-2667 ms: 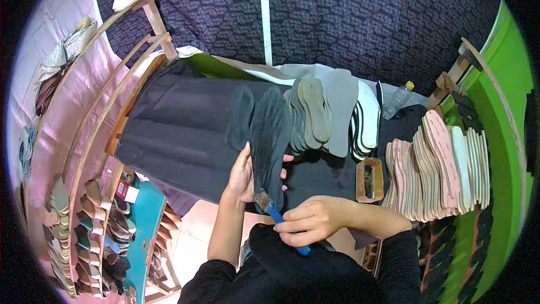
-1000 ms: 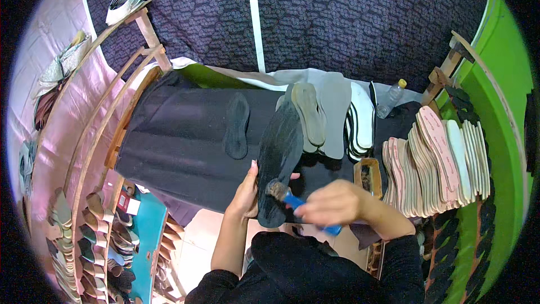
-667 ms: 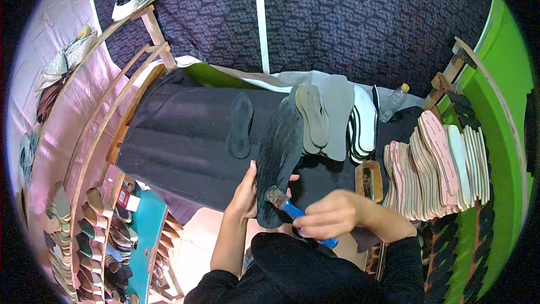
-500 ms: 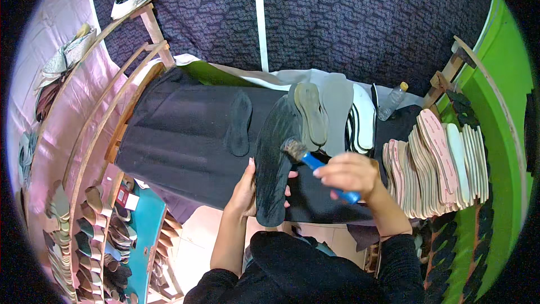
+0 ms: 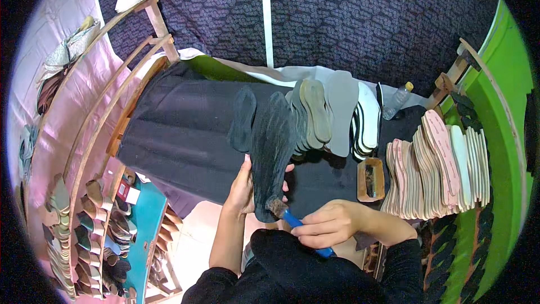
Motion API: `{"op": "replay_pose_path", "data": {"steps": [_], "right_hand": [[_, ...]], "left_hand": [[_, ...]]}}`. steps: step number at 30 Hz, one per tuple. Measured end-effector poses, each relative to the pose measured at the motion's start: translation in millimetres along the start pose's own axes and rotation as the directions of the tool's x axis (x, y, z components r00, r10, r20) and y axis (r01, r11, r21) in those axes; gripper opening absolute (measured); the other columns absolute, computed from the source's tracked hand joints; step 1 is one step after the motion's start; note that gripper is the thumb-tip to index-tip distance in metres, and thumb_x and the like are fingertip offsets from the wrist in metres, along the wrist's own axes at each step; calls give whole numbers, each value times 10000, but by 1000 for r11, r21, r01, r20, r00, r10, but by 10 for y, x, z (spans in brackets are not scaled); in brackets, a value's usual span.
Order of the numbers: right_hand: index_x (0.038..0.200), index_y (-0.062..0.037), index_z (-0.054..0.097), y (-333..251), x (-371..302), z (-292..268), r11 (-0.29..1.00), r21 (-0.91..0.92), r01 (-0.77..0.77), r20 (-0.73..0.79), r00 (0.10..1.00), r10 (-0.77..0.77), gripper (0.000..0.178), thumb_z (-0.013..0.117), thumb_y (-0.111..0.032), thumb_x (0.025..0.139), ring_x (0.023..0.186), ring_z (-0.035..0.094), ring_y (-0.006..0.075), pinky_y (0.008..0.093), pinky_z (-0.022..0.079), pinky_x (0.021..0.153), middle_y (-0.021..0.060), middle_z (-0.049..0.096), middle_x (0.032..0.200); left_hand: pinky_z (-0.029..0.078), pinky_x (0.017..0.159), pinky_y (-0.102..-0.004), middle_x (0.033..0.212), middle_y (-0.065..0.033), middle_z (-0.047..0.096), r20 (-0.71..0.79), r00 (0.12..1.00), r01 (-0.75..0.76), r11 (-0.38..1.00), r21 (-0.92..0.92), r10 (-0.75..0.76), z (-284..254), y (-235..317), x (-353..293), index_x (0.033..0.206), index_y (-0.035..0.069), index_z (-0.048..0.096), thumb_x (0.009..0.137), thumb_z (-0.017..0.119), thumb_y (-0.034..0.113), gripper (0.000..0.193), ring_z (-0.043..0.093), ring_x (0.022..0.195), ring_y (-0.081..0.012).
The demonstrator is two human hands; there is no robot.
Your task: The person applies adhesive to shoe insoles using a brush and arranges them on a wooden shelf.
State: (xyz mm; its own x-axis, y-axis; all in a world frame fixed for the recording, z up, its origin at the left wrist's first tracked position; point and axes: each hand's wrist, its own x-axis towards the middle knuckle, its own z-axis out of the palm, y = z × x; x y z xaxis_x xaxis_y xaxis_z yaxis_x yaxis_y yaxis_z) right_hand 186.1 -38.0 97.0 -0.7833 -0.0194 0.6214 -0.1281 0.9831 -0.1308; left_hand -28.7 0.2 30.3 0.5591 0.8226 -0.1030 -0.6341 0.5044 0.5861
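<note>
My left hand (image 5: 242,187) grips a black insole (image 5: 273,135) from beneath, thumb along its left edge and fingertips showing at its right edge. The insole's upper face looks wet and streaked. In my right hand (image 5: 326,224) is a brush (image 5: 293,220) with a blue handle, its fingers wrapped round the handle. The bristles touch the insole near its end closest to me. A second dark insole (image 5: 242,119) lies flat on the black cloth (image 5: 180,129), just left of the held one. Part of it is close behind the held insole.
Several grey and olive insoles (image 5: 341,114) lie right of the held one, beside white ones (image 5: 368,115). A small tan container (image 5: 370,180) with dark contents stands near stacked pink-topped insoles (image 5: 439,146). Behind them is a clear bottle (image 5: 398,100). Wooden racks (image 5: 93,121) border the left.
My right hand and the brush have moved down and toward me, from the insole's middle to its near end. The tan container now shows where my right hand covered it.
</note>
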Motion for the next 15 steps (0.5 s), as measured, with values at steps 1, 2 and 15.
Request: {"op": "replay_pose_path", "data": {"steps": [1, 2, 15], "right_hand": [[799, -52, 603, 92, -103, 46, 998, -27, 53, -69, 996, -55, 56, 629, -44, 750, 701, 612, 186, 257, 535, 620, 80, 664, 935], [824, -49, 607, 159, -137, -41, 998, -69, -3, -158, 987, -8, 81, 640, -64, 752, 678, 614, 189, 271, 537, 614, 96, 663, 927], [813, -26, 617, 154, -39, 37, 1000, 5, -15, -85, 996, 16, 82, 627, -65, 741, 679, 610, 201, 258, 519, 570, 116, 639, 936]], "left_hand": [[554, 657, -427, 1194, -207, 525, -19, 1000, -20, 1000, 8, 20, -8, -4, 1, 1287, -31, 373, 923, 124, 563, 740, 608, 799, -263], [554, 663, -431, 1192, -206, 526, -38, 998, -40, 999, 17, 40, -16, -9, 0, 1287, -40, 364, 924, 128, 560, 740, 606, 804, -265], [550, 660, -427, 1158, -203, 548, -78, 985, -158, 987, -22, 155, -41, 47, 31, 1254, -38, 392, 939, 161, 527, 687, 616, 788, -260]]}}
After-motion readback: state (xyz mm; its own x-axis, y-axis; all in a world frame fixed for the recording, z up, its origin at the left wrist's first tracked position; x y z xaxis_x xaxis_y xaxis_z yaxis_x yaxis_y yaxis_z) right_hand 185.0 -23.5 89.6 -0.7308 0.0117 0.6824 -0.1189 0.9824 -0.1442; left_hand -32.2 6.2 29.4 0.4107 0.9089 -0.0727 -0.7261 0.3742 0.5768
